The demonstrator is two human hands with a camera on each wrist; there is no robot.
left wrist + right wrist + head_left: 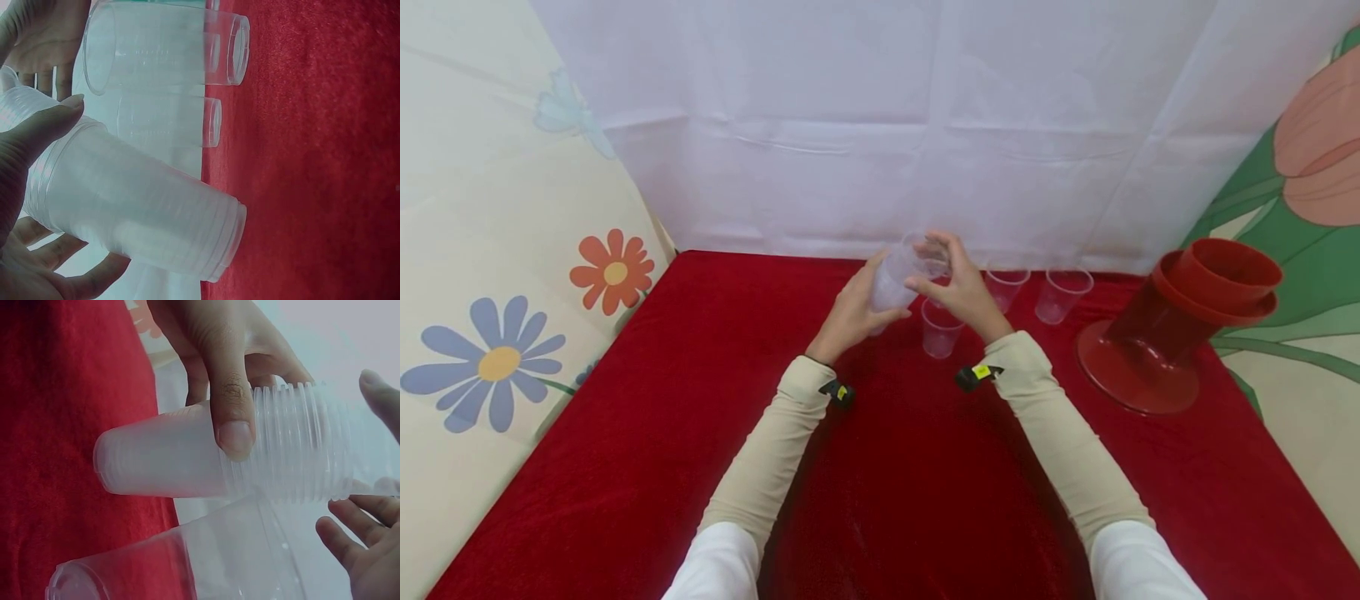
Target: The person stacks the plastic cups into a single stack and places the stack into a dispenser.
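Observation:
My left hand (853, 310) grips a stack of nested clear plastic cups (144, 200), thumb on the near side and fingers around the other. The stack leans above the red cloth, its rims toward my right hand (958, 287). In the right wrist view the right hand's thumb and fingers (356, 540) are spread around the rim end of the stack, thumb apart from the cups. Just below the hands a single clear cup (942, 333) stands upright on the cloth. Another clear cup (1006, 290) is partly behind the right hand, with a further one (1063, 296) to its right.
A red plastic stand with a tilted, wide-mouthed tube (1180, 325) is on the right of the table. Red cloth (910, 483) covers the tabletop. A white sheet (820, 117) hangs along the back, with flower-printed panels (482, 208) at both sides.

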